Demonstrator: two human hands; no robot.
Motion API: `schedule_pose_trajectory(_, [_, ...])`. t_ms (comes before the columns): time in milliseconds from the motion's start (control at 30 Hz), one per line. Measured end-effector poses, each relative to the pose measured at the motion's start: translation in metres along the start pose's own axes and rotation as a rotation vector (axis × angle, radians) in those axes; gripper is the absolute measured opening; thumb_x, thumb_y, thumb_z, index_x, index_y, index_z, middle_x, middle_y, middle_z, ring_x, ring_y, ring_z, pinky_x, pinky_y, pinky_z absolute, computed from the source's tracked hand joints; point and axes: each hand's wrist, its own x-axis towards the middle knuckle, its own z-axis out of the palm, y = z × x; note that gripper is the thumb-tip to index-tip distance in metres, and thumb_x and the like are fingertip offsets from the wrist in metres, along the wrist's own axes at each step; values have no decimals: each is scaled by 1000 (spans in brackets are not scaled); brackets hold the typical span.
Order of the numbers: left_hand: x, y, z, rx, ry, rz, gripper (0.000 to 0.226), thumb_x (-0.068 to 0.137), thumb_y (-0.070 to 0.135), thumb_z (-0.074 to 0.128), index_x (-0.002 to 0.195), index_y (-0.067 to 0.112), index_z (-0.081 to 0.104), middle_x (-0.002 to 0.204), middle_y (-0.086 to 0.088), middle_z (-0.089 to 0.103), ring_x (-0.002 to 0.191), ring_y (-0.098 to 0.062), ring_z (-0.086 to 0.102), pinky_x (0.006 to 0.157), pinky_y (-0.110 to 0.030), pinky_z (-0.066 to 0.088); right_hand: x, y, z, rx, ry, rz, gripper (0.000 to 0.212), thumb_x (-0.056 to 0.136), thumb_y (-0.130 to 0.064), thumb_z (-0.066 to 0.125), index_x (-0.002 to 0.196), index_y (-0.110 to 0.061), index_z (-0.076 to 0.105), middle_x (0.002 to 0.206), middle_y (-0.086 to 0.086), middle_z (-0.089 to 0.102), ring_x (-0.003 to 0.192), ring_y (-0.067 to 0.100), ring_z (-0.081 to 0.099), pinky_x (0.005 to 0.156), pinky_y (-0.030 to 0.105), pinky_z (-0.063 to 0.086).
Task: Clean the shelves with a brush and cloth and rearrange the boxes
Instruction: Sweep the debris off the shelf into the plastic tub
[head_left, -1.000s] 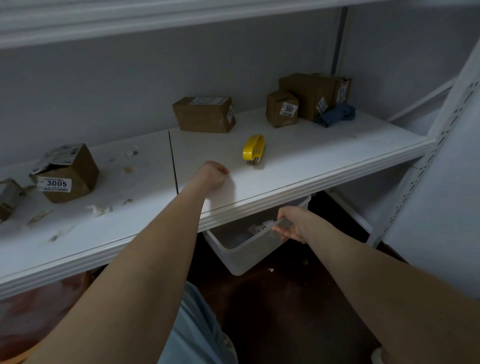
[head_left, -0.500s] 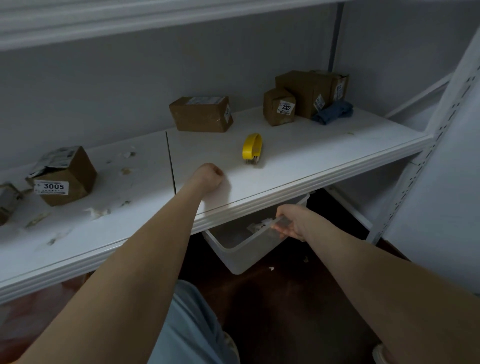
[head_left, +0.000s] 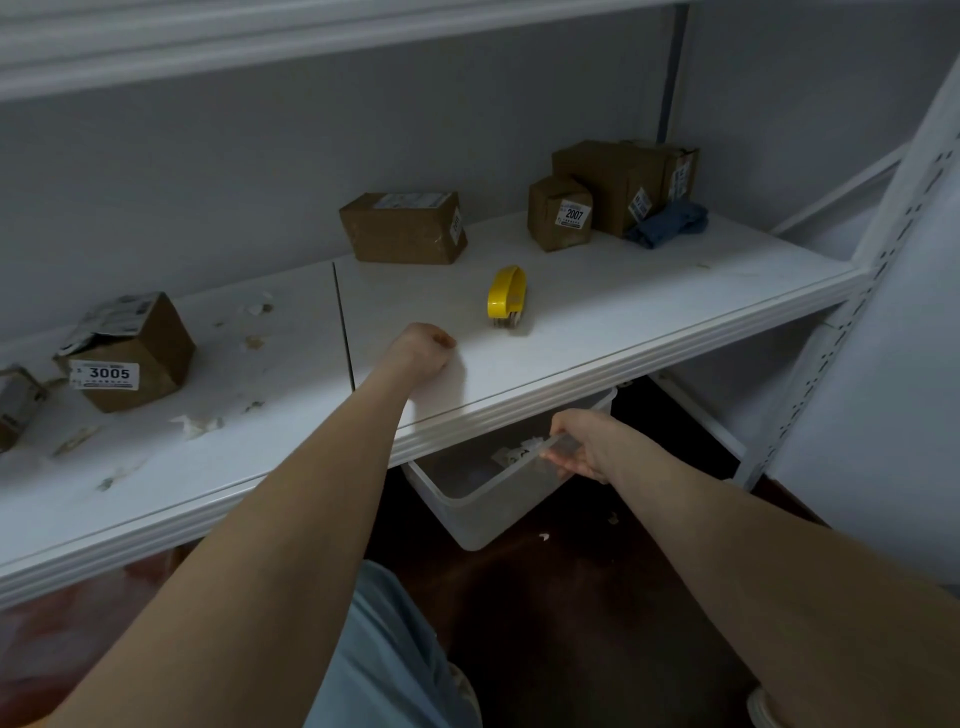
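In the head view, a long white shelf (head_left: 649, 301) is seen against a grey wall. The left hand (head_left: 423, 348) is laid on the shelf near its front edge. Its grip is closed tight into a fist, and what is inside cannot be told. A yellow brush (head_left: 506, 293) is stood on its bristles just beside that hand, a little further back and to the right, not touching it. A blue cloth (head_left: 670, 223) is bunched up far back on the right, touching a big box (head_left: 613, 182). A small box (head_left: 558, 213) marked 2007 is set just in front of the big box. A flat box (head_left: 405, 228) is placed by the wall, behind the brush. On the left part of the shelf, a torn box (head_left: 130, 353) marked 3005 is turned with a corner to the front. Bits of paper (head_left: 197, 423) are scattered around it.

Below the shelf, a clear bin (head_left: 483, 499) is held by the right hand (head_left: 582, 447). Its grip is wrapped round the bin's rim. The bin is tucked partly under the shelf, and white scraps are seen inside it.
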Motion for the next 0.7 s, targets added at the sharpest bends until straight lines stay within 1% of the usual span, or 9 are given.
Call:
schedule_pose_trajectory(67, [2, 3, 2, 43, 1, -3, 24, 88, 8, 55, 108, 4, 67, 111, -19, 66, 104, -34, 61, 92, -38, 51, 0, -1, 0, 4, 1, 9, 41, 91, -1, 51, 131, 5, 44, 125, 42, 46, 58, 31, 56, 25, 20, 40])
schedule_pose_trajectory(133, [1, 6, 2, 135, -23, -16, 26, 91, 15, 52, 108, 0, 65, 112, -19, 64, 105, -34, 59, 89, -36, 48, 0, -1, 1, 18, -2, 13, 41, 91, -1, 51, 131, 6, 44, 124, 41, 46, 49, 29, 58, 25, 20, 40])
schedule_pose_trajectory(200, [-2, 7, 0, 212, -46, -13, 29, 93, 20, 48, 107, -1, 63, 112, -20, 63, 107, -35, 58, 86, -35, 46, 1, 0, 0, 35, 3, 12, 41, 91, 0, 51, 130, 5, 44, 125, 39, 46, 54, 29, 57, 26, 21, 40])
schedule_pose_trajectory(233, [-3, 6, -1, 230, -43, -3, 28, 93, 19, 47, 105, 0, 63, 110, -20, 63, 106, -35, 58, 83, -35, 45, 1, -1, 0, 37, 6, 8, 41, 90, 0, 51, 130, 4, 45, 125, 39, 46, 55, 29, 57, 26, 21, 40])
schedule_pose_trajectory(300, [-4, 2, -2, 194, -7, 10, 21, 91, 19, 50, 103, 6, 62, 103, -15, 62, 102, -33, 58, 78, -34, 44, 1, -1, -2, 44, 12, 6, 40, 90, 0, 52, 129, 2, 46, 126, 38, 46, 44, 28, 60, 27, 21, 41])
schedule_pose_trajectory(367, [-5, -4, -3, 121, 36, 7, 26, 89, 21, 55, 113, 14, 60, 108, -9, 61, 100, -29, 58, 80, -31, 45, 1, 0, -2, 47, 15, 8, 39, 90, 0, 52, 128, 2, 46, 128, 37, 46, 33, 26, 57, 26, 20, 40])
schedule_pose_trajectory(467, [-4, -7, -2, 42, 86, 18, 23, 88, 26, 60, 110, 23, 66, 113, -3, 65, 98, -23, 60, 79, -25, 45, 3, 0, -3, 44, 17, 12, 39, 90, 0, 53, 128, 1, 46, 130, 35, 46, 49, 29, 60, 26, 20, 40])
schedule_pose_trajectory(600, [1, -5, 2, 43, 132, 22, 13, 86, 28, 67, 98, 23, 70, 108, -2, 68, 96, -19, 60, 78, -26, 46, 5, 1, -5, 39, 31, 16, 42, 90, -1, 53, 131, 0, 45, 130, 34, 46, 51, 27, 59, 27, 20, 41])
schedule_pose_trajectory(700, [3, -1, -1, 88, 134, 21, 12, 87, 26, 66, 97, 20, 70, 108, -4, 68, 100, -23, 60, 86, -31, 50, 7, 2, -4, 36, 29, 26, 44, 91, -2, 52, 134, -1, 42, 131, 34, 45, 47, 26, 59, 28, 20, 43])
